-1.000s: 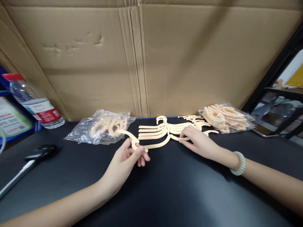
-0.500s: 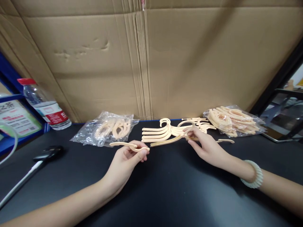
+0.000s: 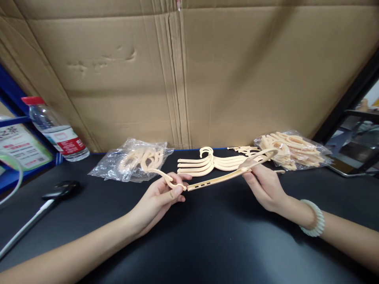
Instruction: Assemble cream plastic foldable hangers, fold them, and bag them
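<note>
My left hand (image 3: pixel 164 193) pinches a small beige curved plastic piece (image 3: pixel 168 179) with a hooked end, between thumb and fingers. My right hand (image 3: pixel 265 183) is closed round the middle of a beige plastic clothes hanger (image 3: pixel 216 181). Slots show along the hanger's left arm, its hook loops above my fingers, and a short tip of the other arm pokes out on the right. The hanger's left end is very close to the small piece; I cannot tell whether they touch. Behind them lies a row of stacked beige hangers (image 3: pixel 195 167) on the black table (image 3: pixel 207 236).
At the back left lies a clear plastic bag (image 3: pixel 109 167) with beige parts. Another bag of beige parts (image 3: pixel 291 152) is at the back right, beside loose thin pieces (image 3: pixel 244 150). A bottle (image 3: pixel 63 132) and a black device (image 3: pixel 60 190) with a white cable are left. Cardboard (image 3: pixel 266 71) stands behind.
My right hand has lifted the hanger away from the stack, towards me and slightly right. My left hand has turned the small piece, its free end now tilting up.
</note>
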Demonstrator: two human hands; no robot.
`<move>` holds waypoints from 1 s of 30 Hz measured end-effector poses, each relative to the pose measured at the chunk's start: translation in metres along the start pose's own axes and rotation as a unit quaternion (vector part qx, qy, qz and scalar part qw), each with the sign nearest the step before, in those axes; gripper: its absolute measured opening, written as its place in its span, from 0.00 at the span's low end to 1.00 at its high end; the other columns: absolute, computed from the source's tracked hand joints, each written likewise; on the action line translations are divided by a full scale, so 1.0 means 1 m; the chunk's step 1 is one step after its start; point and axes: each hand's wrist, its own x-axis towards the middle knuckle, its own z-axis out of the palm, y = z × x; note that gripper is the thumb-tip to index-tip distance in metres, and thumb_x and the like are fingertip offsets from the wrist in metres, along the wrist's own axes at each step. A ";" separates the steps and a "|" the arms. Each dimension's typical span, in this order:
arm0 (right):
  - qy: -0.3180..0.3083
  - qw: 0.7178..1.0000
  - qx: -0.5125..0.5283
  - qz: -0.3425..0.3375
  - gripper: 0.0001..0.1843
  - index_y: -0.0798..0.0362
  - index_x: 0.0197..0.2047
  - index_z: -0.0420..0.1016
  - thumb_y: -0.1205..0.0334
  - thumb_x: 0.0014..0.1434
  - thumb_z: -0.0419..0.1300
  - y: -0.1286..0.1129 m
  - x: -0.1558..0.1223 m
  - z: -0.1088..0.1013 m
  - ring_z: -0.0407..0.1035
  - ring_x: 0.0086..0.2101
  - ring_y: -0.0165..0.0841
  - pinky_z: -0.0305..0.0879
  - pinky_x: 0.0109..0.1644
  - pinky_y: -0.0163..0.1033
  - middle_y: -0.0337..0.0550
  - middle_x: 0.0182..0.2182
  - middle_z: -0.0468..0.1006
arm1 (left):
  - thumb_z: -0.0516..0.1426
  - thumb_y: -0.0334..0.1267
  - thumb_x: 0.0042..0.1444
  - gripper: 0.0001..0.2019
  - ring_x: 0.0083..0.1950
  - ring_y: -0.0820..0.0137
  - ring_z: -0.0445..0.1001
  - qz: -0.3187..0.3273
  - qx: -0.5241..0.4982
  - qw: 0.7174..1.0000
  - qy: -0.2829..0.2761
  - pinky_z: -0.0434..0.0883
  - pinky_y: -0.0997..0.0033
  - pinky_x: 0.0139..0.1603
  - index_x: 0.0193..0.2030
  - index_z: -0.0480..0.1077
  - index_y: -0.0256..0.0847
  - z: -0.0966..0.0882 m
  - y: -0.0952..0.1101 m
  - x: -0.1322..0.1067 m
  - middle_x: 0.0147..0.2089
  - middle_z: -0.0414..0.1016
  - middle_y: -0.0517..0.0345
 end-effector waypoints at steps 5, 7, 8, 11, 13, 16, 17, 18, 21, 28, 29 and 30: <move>0.009 1.000 -0.009 -0.023 0.06 0.53 0.40 0.68 0.67 0.67 0.50 -0.002 0.000 0.001 0.72 0.35 0.36 0.69 0.38 0.39 0.46 0.32 0.76 | 0.66 0.39 0.54 0.10 0.42 0.70 0.73 -0.011 -0.011 0.998 -0.058 0.71 0.73 0.43 0.32 0.70 0.38 -0.003 -0.001 0.002 0.46 0.75 0.54; 0.016 1.000 -0.004 -0.025 0.06 0.52 0.40 0.68 0.68 0.66 0.50 -0.003 -0.001 0.001 0.73 0.35 0.37 0.69 0.39 0.40 0.45 0.33 0.76 | 0.66 0.38 0.54 0.10 0.41 0.70 0.74 -0.010 -0.018 0.997 -0.070 0.70 0.74 0.43 0.32 0.70 0.38 -0.003 -0.001 0.002 0.45 0.76 0.54; 0.017 1.000 0.001 -0.025 0.07 0.52 0.40 0.68 0.68 0.66 0.50 -0.003 -0.001 0.001 0.73 0.36 0.37 0.69 0.39 0.40 0.46 0.33 0.77 | 0.66 0.37 0.54 0.10 0.41 0.70 0.75 -0.010 -0.020 0.997 -0.073 0.70 0.74 0.42 0.32 0.69 0.38 -0.004 -0.001 0.002 0.44 0.76 0.54; 0.017 0.999 0.015 -0.027 0.08 0.52 0.40 0.69 0.69 0.65 0.50 -0.004 -0.001 0.000 0.73 0.37 0.38 0.70 0.40 0.41 0.47 0.35 0.77 | 0.66 0.37 0.54 0.10 0.38 0.71 0.75 -0.010 -0.025 0.997 -0.079 0.70 0.74 0.41 0.32 0.69 0.37 -0.004 -0.002 0.002 0.42 0.77 0.54; 0.016 0.999 0.020 -0.027 0.08 0.52 0.40 0.69 0.69 0.65 0.50 -0.004 -0.001 0.000 0.74 0.37 0.38 0.70 0.40 0.42 0.47 0.35 0.78 | 0.66 0.37 0.54 0.10 0.37 0.72 0.74 -0.012 -0.023 0.997 -0.076 0.69 0.74 0.40 0.32 0.69 0.37 -0.003 -0.002 0.002 0.41 0.77 0.54; 0.012 0.999 0.025 -0.026 0.08 0.53 0.39 0.69 0.69 0.65 0.51 -0.003 -0.002 0.001 0.74 0.36 0.38 0.71 0.40 0.43 0.48 0.35 0.78 | 0.66 0.38 0.54 0.10 0.36 0.72 0.74 -0.014 -0.021 0.997 -0.069 0.69 0.74 0.40 0.32 0.70 0.37 -0.002 -0.002 0.002 0.40 0.77 0.55; 0.011 0.999 0.027 -0.026 0.07 0.53 0.39 0.70 0.69 0.65 0.51 -0.003 -0.002 0.002 0.74 0.36 0.38 0.71 0.40 0.44 0.48 0.35 0.78 | 0.66 0.38 0.53 0.10 0.36 0.72 0.74 -0.015 -0.021 0.997 -0.067 0.69 0.74 0.40 0.32 0.70 0.37 -0.002 -0.002 0.002 0.40 0.77 0.55; 0.011 0.999 0.028 -0.025 0.07 0.53 0.39 0.70 0.69 0.65 0.51 -0.003 -0.003 0.002 0.74 0.36 0.39 0.71 0.40 0.44 0.48 0.35 0.78 | 0.67 0.38 0.53 0.11 0.36 0.72 0.74 -0.016 -0.021 0.997 -0.066 0.69 0.74 0.40 0.32 0.70 0.37 -0.002 -0.002 0.002 0.40 0.77 0.55; 0.010 0.999 0.029 -0.024 0.07 0.53 0.39 0.70 0.68 0.65 0.51 -0.002 -0.004 0.003 0.74 0.37 0.40 0.71 0.40 0.46 0.48 0.35 0.79 | 0.67 0.38 0.53 0.10 0.36 0.72 0.74 -0.020 -0.021 0.998 -0.061 0.69 0.73 0.40 0.32 0.70 0.37 -0.002 -0.001 0.002 0.39 0.76 0.55; -0.004 1.000 0.017 -0.015 0.08 0.52 0.40 0.71 0.67 0.65 0.51 -0.002 -0.004 0.002 0.75 0.37 0.39 0.72 0.41 0.46 0.48 0.35 0.79 | 0.67 0.38 0.52 0.10 0.36 0.71 0.73 -0.020 -0.019 0.998 -0.050 0.68 0.72 0.41 0.32 0.71 0.37 0.001 0.000 0.001 0.39 0.76 0.55; -0.004 1.000 0.017 -0.016 0.08 0.52 0.40 0.71 0.66 0.65 0.51 -0.002 -0.004 0.001 0.75 0.37 0.39 0.72 0.41 0.46 0.47 0.34 0.79 | 0.67 0.39 0.52 0.11 0.36 0.71 0.73 -0.020 -0.016 0.999 -0.048 0.68 0.71 0.41 0.32 0.71 0.37 0.001 0.000 0.001 0.39 0.76 0.55; -0.005 1.000 0.017 -0.016 0.08 0.51 0.40 0.71 0.66 0.65 0.51 -0.002 -0.004 0.001 0.75 0.36 0.39 0.72 0.41 0.46 0.47 0.34 0.79 | 0.67 0.39 0.52 0.11 0.36 0.71 0.73 -0.019 -0.013 0.999 -0.046 0.68 0.71 0.40 0.32 0.71 0.37 0.002 0.000 0.001 0.39 0.76 0.54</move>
